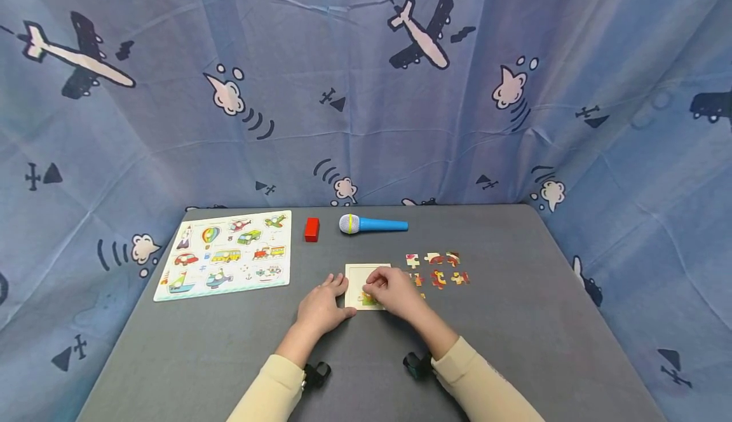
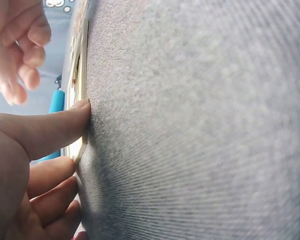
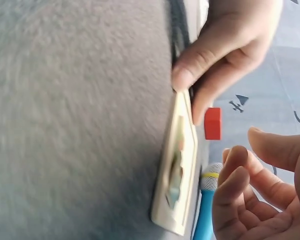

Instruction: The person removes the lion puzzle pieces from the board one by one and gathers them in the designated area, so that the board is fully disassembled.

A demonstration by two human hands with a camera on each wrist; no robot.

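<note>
A pale wooden puzzle frame (image 1: 358, 274) lies on the grey table, with a few greenish joined pieces (image 1: 368, 299) in its lower part. My left hand (image 1: 321, 307) holds the frame's near left corner, thumb (image 2: 70, 120) along the near edge and fingers against the left side. Over the frame's right part hovers my right hand (image 1: 394, 290), its fingers loosely bent. In the right wrist view, the right thumb (image 3: 277, 148) stands apart from the fingertips, and nothing shows between them. Several loose puzzle pieces (image 1: 438, 278) lie to the right, some partly hidden behind the right hand.
A picture board (image 1: 229, 257) with printed vehicles lies at the left. Behind the frame are a red block (image 1: 311, 229) and a blue toy microphone (image 1: 377, 225). A blue curtain (image 1: 366, 110) printed with planes hangs along the table's back edge.
</note>
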